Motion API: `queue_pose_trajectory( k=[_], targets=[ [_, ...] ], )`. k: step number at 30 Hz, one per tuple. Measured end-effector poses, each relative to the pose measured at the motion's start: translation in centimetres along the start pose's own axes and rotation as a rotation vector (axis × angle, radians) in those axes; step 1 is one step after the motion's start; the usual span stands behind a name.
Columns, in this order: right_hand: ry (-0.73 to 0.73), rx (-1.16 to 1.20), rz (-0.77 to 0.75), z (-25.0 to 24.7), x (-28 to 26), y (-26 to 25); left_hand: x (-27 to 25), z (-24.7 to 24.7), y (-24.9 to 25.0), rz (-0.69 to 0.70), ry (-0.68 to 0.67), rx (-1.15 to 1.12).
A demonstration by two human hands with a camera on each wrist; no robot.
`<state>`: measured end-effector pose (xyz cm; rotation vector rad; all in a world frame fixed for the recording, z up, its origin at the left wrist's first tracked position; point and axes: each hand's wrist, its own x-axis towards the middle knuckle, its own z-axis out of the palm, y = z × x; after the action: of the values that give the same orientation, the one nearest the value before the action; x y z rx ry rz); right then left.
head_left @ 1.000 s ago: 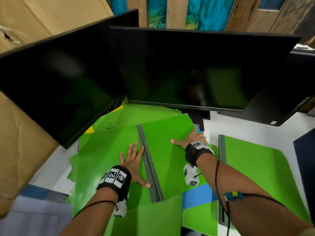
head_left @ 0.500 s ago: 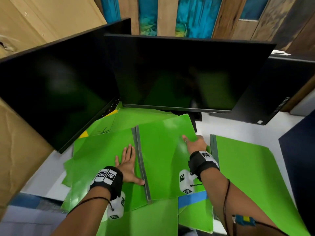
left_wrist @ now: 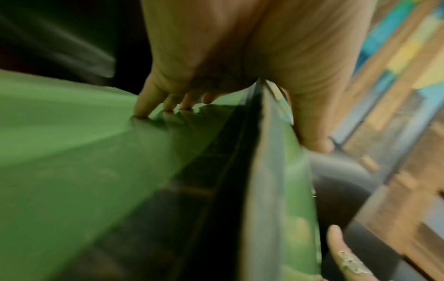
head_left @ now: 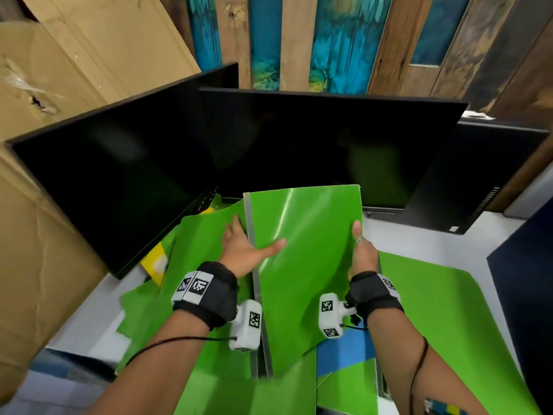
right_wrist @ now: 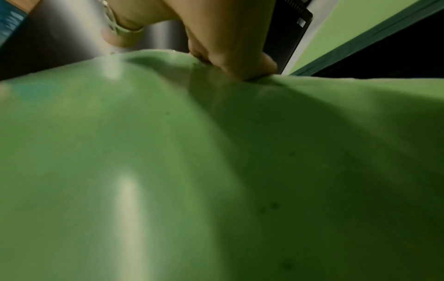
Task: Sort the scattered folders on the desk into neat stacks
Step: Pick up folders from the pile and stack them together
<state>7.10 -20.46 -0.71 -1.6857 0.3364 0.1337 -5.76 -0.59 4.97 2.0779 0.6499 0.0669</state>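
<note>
**Green folder lifted two-handed, in front of centre monitor**

Just in front of the centre monitor (head_left: 329, 145), a green folder (head_left: 308, 265) is held up off the desk (head_left: 419, 235), tilted, top edge toward the screen. L hand (head_left: 248, 250) grips it at the grey spine (head_left: 250, 217): thumb across the front cover, fingers (left_wrist: 153, 102) behind, pressing the back flap. R hand (head_left: 362, 253) pinches the opposite long edge, thumb on top, fingers curled under; the cover bows between the two grips.

Long axis runs away from the person toward the monitor, spine on the folder's left side, open edge on the right.

Doing it well, as I judge it: close the flap fully w/ the L hand before moving, since the back leaf looks splayed. Ease the squeeze so the cover flattens. Then carry it to the green folder lying flat (head_left: 434, 310), right of the monitor's base, spine matched to that one's spine, edges squared. Keep clear of the screen. More green folders (head_left: 185, 265) lie left of the monitor's base, under a second, angled monitor (head_left: 119, 190); a blue one (head_left: 344, 354) sits nearer the person.
</note>
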Motion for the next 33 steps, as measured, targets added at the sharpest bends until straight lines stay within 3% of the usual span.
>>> queue_pose_trajectory(
  k=[3, 5, 8, 10, 16, 18, 21, 24, 27, 29, 33],
  targets=[
    [-0.079, 0.098, -0.074, -0.1, -1.0, -0.5, -1.2, -0.3, 2.2, 0.245, 0.074, -0.014],
    [-0.121, 0.106, -0.126, -0.3, -1.5, -0.9, -2.4, -0.5, 4.1, 0.387, 0.047, -0.019],
    [-0.217, 0.195, -0.185, -0.5, -1.6, -1.8, -3.6, -0.9, 6.2, 0.664, 0.107, 0.168],
    [-0.270, 0.267, -0.196, -0.8, -1.4, -2.3, -3.8, -1.2, 6.6, 0.766, 0.189, 0.227],
    [-0.339, 0.259, -0.314, -2.7, -1.2, -3.3, -2.2, -1.0, 6.8, 0.732, 0.204, -0.197],
    [-0.204, 0.237, -0.366, -3.6, -0.7, -3.8, -2.0, -0.5, 7.7, 0.697, 0.231, -0.297],
    [0.088, 0.165, -0.412, -5.9, 0.5, -4.8, -1.4, 1.2, 8.8, 0.605, 0.225, -0.215],
    [0.256, -0.074, -0.336, -9.5, 1.4, -4.8, 0.0, 4.4, 8.3, 0.408, -0.100, 0.026],
    [0.296, -0.348, -0.180, -13.4, 2.5, -2.9, 0.6, 8.7, 7.2, 0.309, -0.456, 0.185],
    [0.302, -0.473, -0.086, -15.4, 3.2, -0.8, 0.7, 11.8, 6.7, 0.306, -0.550, 0.205],
    [0.397, -0.717, 0.128, -18.8, 3.8, 3.2, 0.4, 17.2, 5.9, 0.294, -0.602, 0.278]
  ],
)
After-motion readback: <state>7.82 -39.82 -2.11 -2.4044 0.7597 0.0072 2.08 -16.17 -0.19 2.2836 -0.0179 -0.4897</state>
